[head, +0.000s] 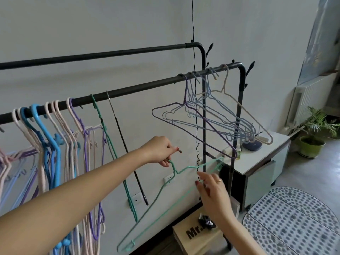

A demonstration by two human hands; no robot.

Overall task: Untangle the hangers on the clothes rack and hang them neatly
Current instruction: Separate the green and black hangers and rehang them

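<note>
Hangers: mint hanger (165,205) is off the rack, held in the air below the front rail (128,90), tilted, one shoulder low near the floor box.
Left hand: left hand (161,151) pinches the mint hanger's hook/neck, fingers curled round the wire.
Right hand: right hand (211,188) fingers close on the mint hanger's upper shoulder wire, near the coiled black cord (197,157); exact grip partly hidden, looks like a light pinch.
Sorted group: purple hanger (193,126), light blue hangers (211,115) and a cream hanger (244,109) hang side by side at the right end of the front rail, hooks apart, looks tidy.
Middle: dark green hanger (117,157) and black hanger (127,148) hang edge-on, alone, not tangled as far as visible.
Tangled group: pink, blue and purple hangers (55,144) crowd the left part of the front rail, wires crossing and some dangling low from others.
Back rail: back rail (101,54) carries no hangers in view.
Progress: judged partway; several hung neatly on the right, one in hand, the bulk on the left not yet sorted.
Left to do: hook the mint hanger on the rail beside the sorted ones, then work through the left cluster.
Risk: cord near the right hand may snag the wire.
</note>
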